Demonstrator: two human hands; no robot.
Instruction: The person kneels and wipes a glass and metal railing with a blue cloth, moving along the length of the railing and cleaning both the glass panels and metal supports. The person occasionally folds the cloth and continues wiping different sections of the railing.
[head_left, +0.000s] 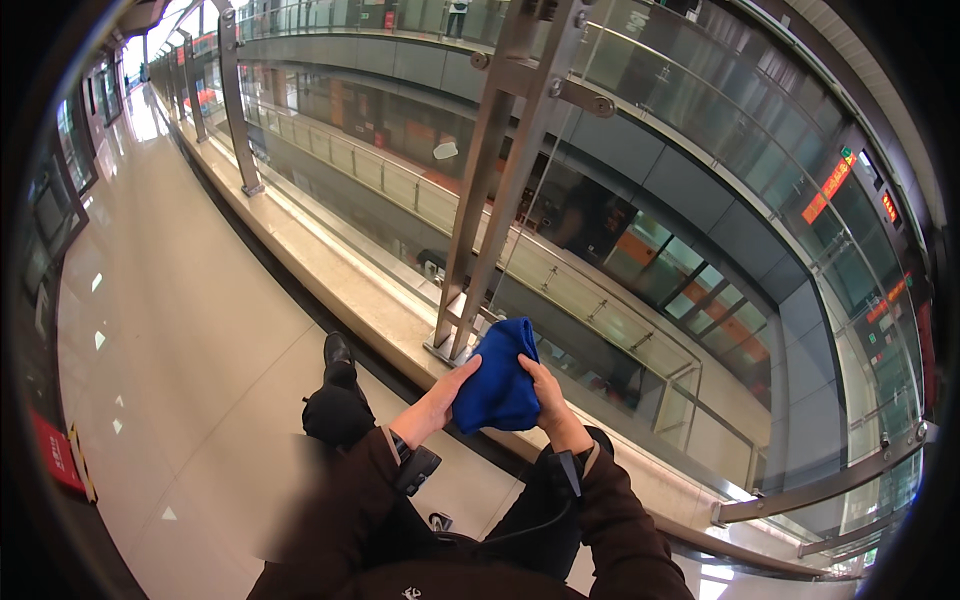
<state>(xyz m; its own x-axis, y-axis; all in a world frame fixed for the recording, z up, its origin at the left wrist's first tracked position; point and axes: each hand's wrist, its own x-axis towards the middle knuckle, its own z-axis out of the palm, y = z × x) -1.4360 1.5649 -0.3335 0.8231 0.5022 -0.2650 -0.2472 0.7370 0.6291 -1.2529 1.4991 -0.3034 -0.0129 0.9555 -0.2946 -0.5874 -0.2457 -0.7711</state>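
A folded blue cloth (495, 382) is held up in front of me between both hands. My left hand (442, 397) grips its left side, thumb on top and fingers hidden beneath. On the right side my right hand (546, 390) holds it the same way, its thumb pressed to the upper face. Just beyond the cloth stands a double metal railing post (491, 187), bolted at its foot to a pale stone ledge (330, 262). Whether the cloth touches the post's foot cannot be told. A dark strapped device sits on each wrist.
Glass railing panels (360, 202) rise along the ledge, with an open atrium and lower floors behind. A tiled floor (187, 300) runs off to the upper left. At the far left lies a red sign (56, 450). Another metal post (234, 105) stands further along.
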